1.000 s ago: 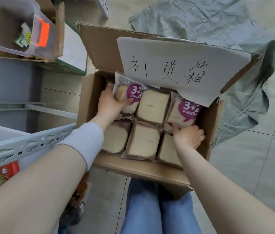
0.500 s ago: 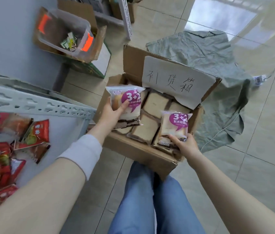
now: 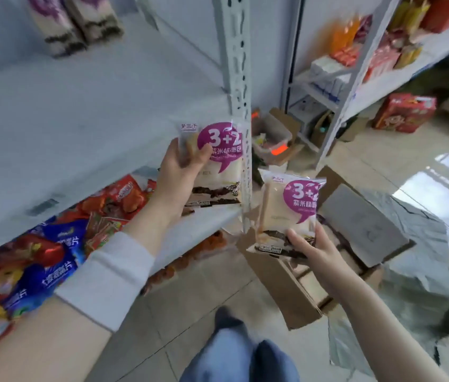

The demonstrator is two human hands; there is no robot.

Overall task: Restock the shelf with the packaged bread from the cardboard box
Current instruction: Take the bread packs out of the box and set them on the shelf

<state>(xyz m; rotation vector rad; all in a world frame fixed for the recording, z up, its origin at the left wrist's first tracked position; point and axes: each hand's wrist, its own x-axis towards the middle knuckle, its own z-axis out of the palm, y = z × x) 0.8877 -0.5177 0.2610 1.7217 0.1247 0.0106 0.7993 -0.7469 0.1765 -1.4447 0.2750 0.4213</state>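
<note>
Stocking run: one in each hand

Left hand grips a pack at the shelf edge; right hand holds a second pack above the box. Best stand the left one upright by the stocked packs — label out — clear of the post.

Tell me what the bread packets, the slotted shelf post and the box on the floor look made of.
Bread packets, upper and lower: thin glossy plastic film, partly clear, since the slice shows through beside the purple print. Shelf post: likely painted metal, pale and matte, with punched slots. Box: brown cardboard, matte, with folded flaps.
</note>
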